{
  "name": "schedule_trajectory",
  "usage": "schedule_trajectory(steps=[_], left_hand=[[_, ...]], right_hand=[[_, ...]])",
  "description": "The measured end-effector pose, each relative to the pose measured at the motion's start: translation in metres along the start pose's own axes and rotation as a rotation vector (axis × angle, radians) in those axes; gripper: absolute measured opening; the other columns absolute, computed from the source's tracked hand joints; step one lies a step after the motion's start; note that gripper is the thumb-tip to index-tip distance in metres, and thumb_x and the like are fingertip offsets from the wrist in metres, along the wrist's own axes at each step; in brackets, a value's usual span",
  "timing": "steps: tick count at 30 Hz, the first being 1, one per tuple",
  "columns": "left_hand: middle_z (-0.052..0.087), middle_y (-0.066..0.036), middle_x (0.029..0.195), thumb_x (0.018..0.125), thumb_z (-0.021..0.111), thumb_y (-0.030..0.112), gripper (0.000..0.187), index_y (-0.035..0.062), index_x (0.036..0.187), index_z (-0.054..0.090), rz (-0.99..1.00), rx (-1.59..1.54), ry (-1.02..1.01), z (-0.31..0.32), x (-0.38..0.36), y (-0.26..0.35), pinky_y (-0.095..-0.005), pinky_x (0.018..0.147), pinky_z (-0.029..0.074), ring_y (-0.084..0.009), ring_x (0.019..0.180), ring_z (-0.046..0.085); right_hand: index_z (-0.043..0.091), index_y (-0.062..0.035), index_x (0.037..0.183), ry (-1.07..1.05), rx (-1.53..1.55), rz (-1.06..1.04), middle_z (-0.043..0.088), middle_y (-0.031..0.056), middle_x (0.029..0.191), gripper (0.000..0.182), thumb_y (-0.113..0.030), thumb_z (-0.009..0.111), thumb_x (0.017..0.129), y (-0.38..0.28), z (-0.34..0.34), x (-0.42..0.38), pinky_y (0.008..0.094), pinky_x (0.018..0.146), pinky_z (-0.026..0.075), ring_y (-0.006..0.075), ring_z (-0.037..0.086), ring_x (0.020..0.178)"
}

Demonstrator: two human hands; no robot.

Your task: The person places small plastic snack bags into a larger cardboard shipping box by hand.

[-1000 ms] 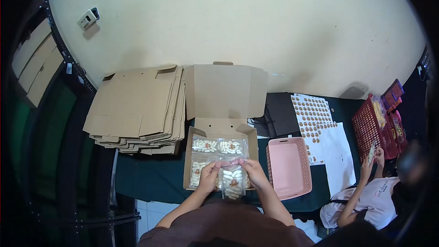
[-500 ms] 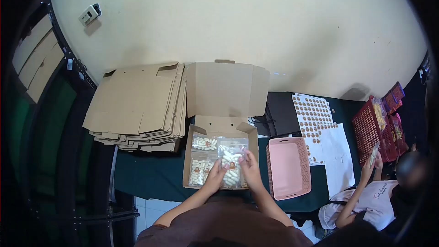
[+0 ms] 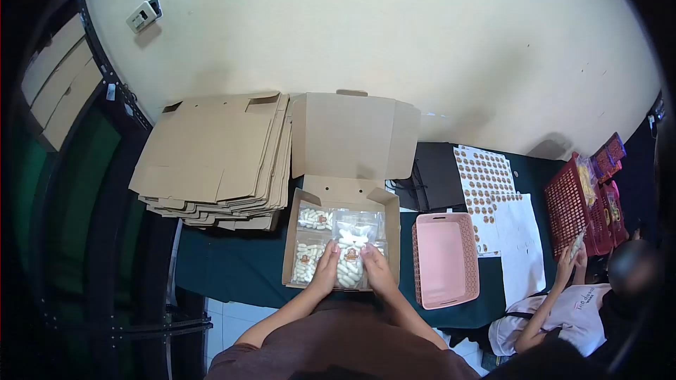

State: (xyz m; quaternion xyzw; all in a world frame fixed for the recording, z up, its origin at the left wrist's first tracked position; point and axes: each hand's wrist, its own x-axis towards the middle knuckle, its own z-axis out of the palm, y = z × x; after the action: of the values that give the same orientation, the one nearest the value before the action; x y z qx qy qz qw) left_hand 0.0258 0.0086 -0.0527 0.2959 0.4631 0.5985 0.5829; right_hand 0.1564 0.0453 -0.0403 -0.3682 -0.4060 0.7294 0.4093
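Between my two hands is a clear plastic pouch (image 3: 350,257) of white, capsule-shaped pieces, with a small brown sticker on its front. My left hand (image 3: 326,267) grips its left edge, thumb on the front. On the opposite edge my right hand (image 3: 377,269) holds it the same way. The pouch is over the right half of an open cardboard box (image 3: 289,262), whose lid stands up at the back. Similar pouches lie inside, one at the back left (image 3: 316,219) and one at the front left (image 3: 307,259). More pouches on the right are partly hidden.
A tall stack of flat cardboard boxes (image 3: 204,148) stands left of the open box. To the right are a pink basket (image 3: 446,260), a black bag (image 3: 438,176) and sticker sheets (image 3: 486,183). Farther right, a person (image 3: 563,317) handles a small packet beside a red basket (image 3: 565,197).
My right hand has moved down from the pouch's upper right to its lower right edge. The pouch has shifted slightly left and its sticker now faces up more plainly.
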Motion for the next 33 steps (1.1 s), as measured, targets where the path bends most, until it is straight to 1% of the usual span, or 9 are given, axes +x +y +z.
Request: schedule_trajectory(steps=[2, 5, 11, 17, 20, 23, 26, 31, 33], left_hand=[[0.052, -0.011, 0.103, 0.094, 0.041, 0.028, 0.037, 0.0001, 0.117, 0.039, 0.059, 0.195, -0.039, 0.006, -0.004, 0.013, -0.0276, 0.084, 0.039, -0.0151, 0.096, 0.048], [0.051, -0.011, 0.104, 0.093, 0.043, 0.028, 0.037, 0.0005, 0.117, 0.036, 0.240, 0.277, -0.134, 0.011, -0.001, 0.003, -0.0278, 0.085, 0.038, -0.0146, 0.097, 0.047], [0.046, -0.014, 0.112, 0.093, 0.041, 0.026, 0.039, -0.0009, 0.120, 0.032, 0.180, 0.194, -0.123, 0.008, -0.002, -0.001, -0.0293, 0.091, 0.033, -0.0178, 0.106, 0.042], [0.045, -0.016, 0.115, 0.093, 0.040, 0.026, 0.041, -0.0026, 0.122, 0.031, 0.209, 0.270, -0.092, 0.011, -0.004, 0.007, -0.0292, 0.093, 0.032, -0.0187, 0.108, 0.041], [0.046, -0.015, 0.113, 0.093, 0.040, 0.025, 0.040, -0.0021, 0.121, 0.032, 0.151, 0.124, -0.135, 0.009, -0.003, 0.004, -0.0293, 0.093, 0.032, -0.0180, 0.107, 0.041], [0.044, -0.015, 0.114, 0.091, 0.045, 0.023, 0.042, -0.0015, 0.122, 0.030, 0.100, 0.119, -0.144, 0.006, -0.003, 0.002, -0.0290, 0.092, 0.033, -0.0175, 0.107, 0.041], [0.043, -0.015, 0.114, 0.082, 0.060, 0.016, 0.054, 0.0017, 0.123, 0.027, 0.157, 0.366, -0.331, 0.009, -0.007, 0.017, -0.0304, 0.091, 0.034, -0.0196, 0.106, 0.042], [0.041, -0.016, 0.115, 0.080, 0.062, 0.016, 0.060, 0.0036, 0.125, 0.024, 0.222, 0.458, -0.385, 0.014, -0.009, 0.012, -0.0318, 0.091, 0.035, -0.0214, 0.109, 0.041], [0.040, -0.016, 0.117, 0.079, 0.063, 0.014, 0.062, 0.0029, 0.125, 0.023, 0.165, 0.287, -0.350, 0.014, -0.008, 0.009, -0.0315, 0.093, 0.033, -0.0212, 0.111, 0.040]], right_hand=[[0.049, 0.0020, 0.110, 0.044, -0.255, -0.034, 0.057, 0.0064, 0.100, 0.024, -0.012, 0.049, 0.090, -0.009, 0.004, -0.002, 0.0250, 0.079, 0.042, 0.0099, 0.052, 0.090], [0.050, 0.0012, 0.108, 0.021, -0.180, -0.115, 0.057, 0.0055, 0.098, 0.021, -0.011, 0.048, 0.090, -0.012, 0.007, -0.003, 0.0249, 0.078, 0.042, 0.0101, 0.053, 0.088], [0.048, 0.0013, 0.112, 0.029, -0.146, -0.078, 0.056, 0.0051, 0.101, 0.026, -0.013, 0.049, 0.090, 0.000, -0.008, 0.002, 0.0250, 0.081, 0.042, 0.0103, 0.052, 0.090], [0.047, 0.0013, 0.116, -0.052, -0.270, -0.042, 0.056, 0.0061, 0.107, 0.030, -0.014, 0.048, 0.090, -0.034, 0.011, -0.009, 0.0252, 0.085, 0.040, 0.0113, 0.052, 0.097], [0.049, 0.0002, 0.113, -0.027, 0.053, 0.093, 0.058, 0.0066, 0.105, 0.029, -0.014, 0.050, 0.089, -0.021, -0.006, -0.002, 0.0258, 0.084, 0.041, 0.0117, 0.054, 0.094], [0.051, -0.0006, 0.111, -0.001, -0.074, 0.043, 0.058, 0.0056, 0.101, 0.027, -0.017, 0.050, 0.089, -0.031, 0.003, -0.007, 0.0254, 0.082, 0.042, 0.0113, 0.054, 0.092], [0.052, -0.0010, 0.110, 0.035, -0.198, 0.009, 0.058, 0.0051, 0.100, 0.027, -0.019, 0.051, 0.089, -0.026, -0.006, -0.006, 0.0256, 0.080, 0.043, 0.0114, 0.054, 0.091], [0.051, -0.0006, 0.110, 0.104, -0.052, 0.052, 0.058, 0.0059, 0.098, 0.030, -0.020, 0.054, 0.088, -0.034, -0.010, -0.007, 0.0269, 0.080, 0.043, 0.0128, 0.055, 0.090], [0.050, -0.0007, 0.111, 0.049, -0.119, 0.065, 0.058, 0.0057, 0.100, 0.031, -0.021, 0.055, 0.087, -0.039, -0.007, -0.011, 0.0277, 0.082, 0.042, 0.0131, 0.054, 0.091]])
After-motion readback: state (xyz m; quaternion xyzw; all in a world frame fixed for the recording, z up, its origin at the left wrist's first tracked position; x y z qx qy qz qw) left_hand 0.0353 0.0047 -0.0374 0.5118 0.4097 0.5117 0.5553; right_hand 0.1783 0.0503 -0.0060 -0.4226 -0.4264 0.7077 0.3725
